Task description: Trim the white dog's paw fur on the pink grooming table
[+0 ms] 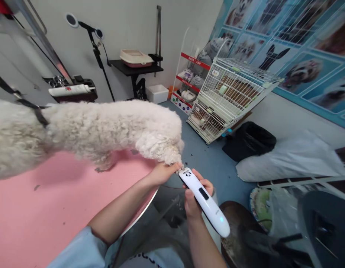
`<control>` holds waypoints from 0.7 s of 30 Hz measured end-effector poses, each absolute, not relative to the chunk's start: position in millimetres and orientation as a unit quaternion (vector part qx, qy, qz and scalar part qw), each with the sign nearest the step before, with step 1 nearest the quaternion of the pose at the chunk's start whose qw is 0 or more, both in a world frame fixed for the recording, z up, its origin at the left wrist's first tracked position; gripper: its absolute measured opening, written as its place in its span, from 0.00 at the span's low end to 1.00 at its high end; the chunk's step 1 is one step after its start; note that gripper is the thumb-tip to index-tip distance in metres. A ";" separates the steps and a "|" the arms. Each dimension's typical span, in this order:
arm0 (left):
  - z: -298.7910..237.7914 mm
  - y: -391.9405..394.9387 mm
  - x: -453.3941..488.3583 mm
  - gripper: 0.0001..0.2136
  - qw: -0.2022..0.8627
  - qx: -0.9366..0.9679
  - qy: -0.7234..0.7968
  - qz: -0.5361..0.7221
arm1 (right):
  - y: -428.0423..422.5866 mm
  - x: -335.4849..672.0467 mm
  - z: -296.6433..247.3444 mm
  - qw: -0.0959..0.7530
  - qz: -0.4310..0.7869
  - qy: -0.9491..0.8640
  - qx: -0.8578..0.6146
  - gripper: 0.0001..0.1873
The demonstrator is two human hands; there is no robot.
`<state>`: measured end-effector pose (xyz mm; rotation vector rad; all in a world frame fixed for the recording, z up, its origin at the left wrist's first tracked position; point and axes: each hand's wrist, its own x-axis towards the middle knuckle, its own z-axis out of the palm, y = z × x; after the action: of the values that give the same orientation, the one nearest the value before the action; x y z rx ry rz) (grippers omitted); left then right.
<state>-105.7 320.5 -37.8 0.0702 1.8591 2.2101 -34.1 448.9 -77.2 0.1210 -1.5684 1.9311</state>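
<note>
My right fingers (208,186) are wrapped around the white clipper (210,204), thumb on the near side and the other fingers curling over the far side. It slants across in front of me, head up and to the left, with a dark switch midway and 1 blue light glowing near its lower end. My left fingers (174,168) are clamped on the low end of the dog's leg (168,150), close by the rim of the worktop (91,197); I see the thumb against the fur, the rest being hidden. The clipper's head is right at that fur, just beside my left thumb, though I can't tell whether the blade touches. The dog (113,121) stands along the pink worktop with a black strap (41,116) around it and 1 paw planted below its belly. Beyond it, a litter tray (136,57) sits on a black stand (126,70), and wire cages (228,87) are stacked 2 high near a black bin (253,137).
</note>
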 end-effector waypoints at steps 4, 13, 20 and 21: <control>-39.9 321.7 -104.1 0.15 0.140 0.007 0.621 0.771 | 439.2 -31.2 -74.4 0.320 0.724 -0.610 0.036 0.26; -41.0 323.1 -104.0 0.17 0.137 0.001 0.623 0.770 | 420.7 -30.9 -78.5 0.329 0.788 -0.519 -0.032 0.27; -39.1 322.7 -105.0 0.16 0.101 0.066 0.649 0.751 | 436.0 -29.4 -75.3 0.342 0.774 -0.533 -0.019 0.24; -38.6 322.7 -104.9 0.16 0.101 0.071 0.655 0.745 | 438.9 -30.8 -74.4 0.328 0.780 -0.533 -0.016 0.23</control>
<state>-104.9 322.7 -38.6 0.2093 1.9365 2.2018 -30.8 438.9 -74.4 -0.0418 -1.3946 2.0423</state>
